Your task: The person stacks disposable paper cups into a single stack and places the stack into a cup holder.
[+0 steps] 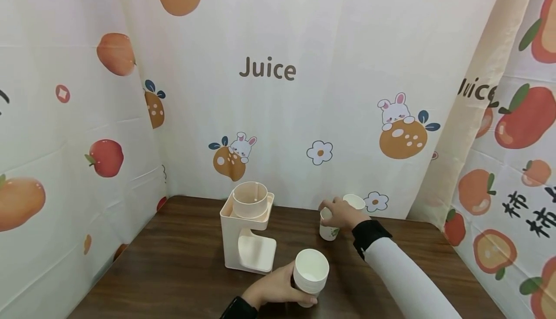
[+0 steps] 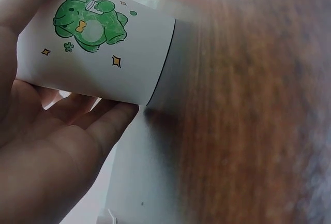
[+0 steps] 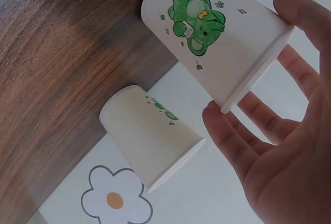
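My left hand (image 1: 280, 285) is wrapped round the wall of the front cup (image 1: 311, 266), thumb on the near side, in front of the cream machine (image 1: 234, 237) and to its right; I cannot tell whether its base touches the table (image 1: 173, 256). My right hand (image 1: 340, 213) pinches the middle cup (image 1: 328, 232) by its rim, thumb at one side and a fingertip at the other, over the back of the table by the curtain (image 1: 321, 92). The far cup (image 1: 354, 202) stands upright just beside it, a gap between them. How hard my fingers press does not show. These walls look like thin paper, so I judge a light, even squeeze best; too much at the rim could bend it oval. With the far cup so near, any lift should go straight up before coming sideways, or my knuckles could tip it. On the left, spread contact round the wall suits a thin cup better than fingertips alone, and holding it upright guards against a slip.
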A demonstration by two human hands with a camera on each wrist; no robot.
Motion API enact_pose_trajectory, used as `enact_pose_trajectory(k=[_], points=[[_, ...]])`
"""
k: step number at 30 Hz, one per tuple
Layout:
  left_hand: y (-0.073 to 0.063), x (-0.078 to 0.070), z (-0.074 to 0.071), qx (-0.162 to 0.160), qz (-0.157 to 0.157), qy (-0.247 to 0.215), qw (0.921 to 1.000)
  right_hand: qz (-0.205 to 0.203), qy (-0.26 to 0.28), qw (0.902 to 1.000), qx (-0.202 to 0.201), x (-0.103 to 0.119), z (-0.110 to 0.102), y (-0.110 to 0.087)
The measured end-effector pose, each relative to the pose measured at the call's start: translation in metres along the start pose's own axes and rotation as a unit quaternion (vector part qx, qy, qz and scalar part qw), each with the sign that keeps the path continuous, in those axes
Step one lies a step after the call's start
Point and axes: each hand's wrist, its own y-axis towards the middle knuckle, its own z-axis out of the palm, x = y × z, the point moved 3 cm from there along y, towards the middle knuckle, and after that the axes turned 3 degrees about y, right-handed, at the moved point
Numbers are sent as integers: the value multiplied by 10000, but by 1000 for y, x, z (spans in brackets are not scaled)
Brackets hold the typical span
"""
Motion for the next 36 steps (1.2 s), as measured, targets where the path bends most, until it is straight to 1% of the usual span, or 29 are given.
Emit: enact_pose_trajectory(k=[6,14,19,24,31,36], points=[[-1,-1,0,53,10,-18,10000,-189,158,9997,-61,2,-5,-21],[1,2,0,261,39,-247,9993,-765,177,9965,-276,9,-10,-53],[1,2,0,183,39,-163,9997,-1089,209,9931,-391,15,-12,-67],[1,1,0,175,-14,-152,9997,-1396,159,9889,-484,20,-17,-79],[2,-1,0,200,39,-278,9994,-1563,138,9863,-502,29,-29,-96],[3,-1,1,210,85,-260,9994,-1783,79,9820,-619,35,-39,-107]])
